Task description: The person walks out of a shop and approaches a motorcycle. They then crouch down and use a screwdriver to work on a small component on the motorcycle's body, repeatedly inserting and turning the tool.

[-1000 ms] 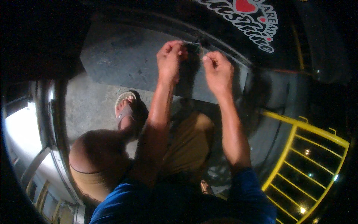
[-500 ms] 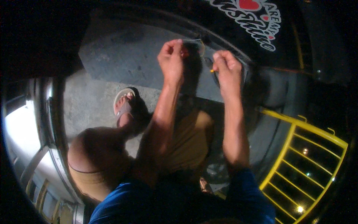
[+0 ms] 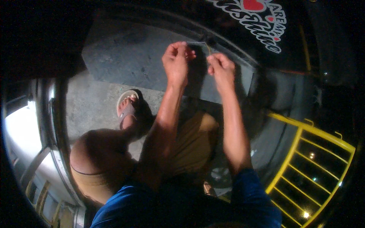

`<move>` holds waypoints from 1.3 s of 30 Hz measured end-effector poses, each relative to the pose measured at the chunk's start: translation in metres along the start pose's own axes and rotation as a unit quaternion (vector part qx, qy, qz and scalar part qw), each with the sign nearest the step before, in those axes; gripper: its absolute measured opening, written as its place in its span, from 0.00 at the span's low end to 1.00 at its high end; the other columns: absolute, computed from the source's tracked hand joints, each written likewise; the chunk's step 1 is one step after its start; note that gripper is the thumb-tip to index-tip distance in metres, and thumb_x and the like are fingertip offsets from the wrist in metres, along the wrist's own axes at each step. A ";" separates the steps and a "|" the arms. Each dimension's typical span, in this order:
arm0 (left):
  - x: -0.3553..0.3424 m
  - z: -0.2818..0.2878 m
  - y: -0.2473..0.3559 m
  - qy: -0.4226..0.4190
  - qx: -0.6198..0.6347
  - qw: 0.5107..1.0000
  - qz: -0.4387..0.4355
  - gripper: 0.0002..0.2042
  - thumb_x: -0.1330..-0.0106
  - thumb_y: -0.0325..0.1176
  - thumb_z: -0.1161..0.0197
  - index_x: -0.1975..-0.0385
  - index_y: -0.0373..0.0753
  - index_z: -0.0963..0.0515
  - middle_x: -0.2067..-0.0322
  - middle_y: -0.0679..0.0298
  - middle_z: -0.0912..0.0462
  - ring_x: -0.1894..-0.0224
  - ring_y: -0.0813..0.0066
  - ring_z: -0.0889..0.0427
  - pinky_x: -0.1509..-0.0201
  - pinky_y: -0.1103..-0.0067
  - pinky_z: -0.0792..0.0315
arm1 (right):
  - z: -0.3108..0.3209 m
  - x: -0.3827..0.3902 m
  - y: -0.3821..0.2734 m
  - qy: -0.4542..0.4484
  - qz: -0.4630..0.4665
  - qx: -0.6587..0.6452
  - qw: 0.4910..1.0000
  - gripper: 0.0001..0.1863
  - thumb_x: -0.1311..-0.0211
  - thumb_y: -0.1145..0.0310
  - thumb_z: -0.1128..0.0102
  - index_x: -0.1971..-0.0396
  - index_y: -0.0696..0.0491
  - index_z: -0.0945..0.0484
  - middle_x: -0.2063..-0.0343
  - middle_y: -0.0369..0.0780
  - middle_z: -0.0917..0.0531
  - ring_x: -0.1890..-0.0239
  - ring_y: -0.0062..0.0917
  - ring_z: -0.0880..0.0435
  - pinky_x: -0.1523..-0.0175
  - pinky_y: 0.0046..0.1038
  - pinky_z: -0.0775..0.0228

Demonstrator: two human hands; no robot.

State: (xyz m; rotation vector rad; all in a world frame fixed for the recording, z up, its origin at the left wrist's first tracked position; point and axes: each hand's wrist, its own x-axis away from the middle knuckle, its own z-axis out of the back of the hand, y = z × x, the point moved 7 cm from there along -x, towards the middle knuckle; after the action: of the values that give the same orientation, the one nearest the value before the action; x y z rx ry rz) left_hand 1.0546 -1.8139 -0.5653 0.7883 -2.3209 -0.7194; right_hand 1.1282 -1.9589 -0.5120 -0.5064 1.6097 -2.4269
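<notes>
A thin wire (image 3: 208, 49) runs between my two hands over a dark grey step. Its left stretch is pale and its right stretch yellowish, with a bend where the two meet. My left hand (image 3: 176, 64) pinches the pale end between thumb and forefinger, the other fingers loosely curled. With closed fingertips, my right hand (image 3: 222, 71) grips the yellowish end. Whether anything else lies inside the right palm is hidden.
The dark grey step (image 3: 125, 57) lies beneath my hands, by a black panel with a heart sticker (image 3: 253, 5). At right stands a yellow barred frame (image 3: 294, 146). My sandalled foot (image 3: 127, 104) rests on the concrete floor (image 3: 91, 98) at left.
My right hand has moved left and taken hold of the yellowish end. The small dark and yellow tool at its fingers no longer shows. My left hand has hardly moved.
</notes>
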 end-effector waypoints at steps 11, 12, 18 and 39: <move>0.023 -0.007 0.006 0.067 -0.030 0.994 -0.081 0.12 0.30 0.33 0.41 0.53 0.35 0.31 0.68 0.66 0.24 0.72 0.78 0.23 0.67 0.81 0.25 | 0.011 0.003 -0.007 0.017 0.006 -0.009 1.000 0.09 0.36 0.67 0.39 0.64 0.57 0.21 0.75 0.33 0.20 0.79 0.14 0.24 0.72 0.18 0.32; 0.024 -0.005 0.009 0.074 -0.042 0.991 -0.106 0.12 0.30 0.33 0.41 0.53 0.34 0.31 0.68 0.66 0.24 0.72 0.79 0.23 0.67 0.82 0.25 | 0.012 0.003 -0.009 0.034 0.023 -0.003 0.999 0.09 0.37 0.67 0.38 0.64 0.57 0.21 0.74 0.33 0.20 0.78 0.14 0.23 0.71 0.18 0.31; 0.024 0.005 0.025 0.062 -0.210 0.949 -0.225 0.08 0.30 0.29 0.43 0.57 0.33 0.24 0.65 0.63 0.22 0.67 0.81 0.25 0.64 0.83 0.28 | 0.006 0.021 -0.033 0.082 0.135 0.059 0.986 0.09 0.37 0.68 0.38 0.63 0.57 0.22 0.73 0.34 0.20 0.73 0.13 0.24 0.68 0.18 0.31; 0.007 -0.082 0.063 -0.251 -0.431 0.837 -0.224 0.08 0.34 0.31 0.38 0.64 0.33 0.21 0.72 0.63 0.18 0.73 0.81 0.25 0.67 0.81 0.29 | 0.030 0.001 -0.095 0.110 0.192 0.223 0.949 0.07 0.41 0.70 0.39 0.66 0.58 0.22 0.70 0.46 0.18 0.67 0.40 0.18 0.60 0.36 0.27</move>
State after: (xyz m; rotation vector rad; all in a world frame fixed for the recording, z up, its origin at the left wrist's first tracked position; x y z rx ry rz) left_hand 1.0819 -1.7996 -0.4661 0.7418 -1.8382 -2.1972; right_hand 1.1414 -1.9470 -0.4136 0.1464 1.0355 -2.4794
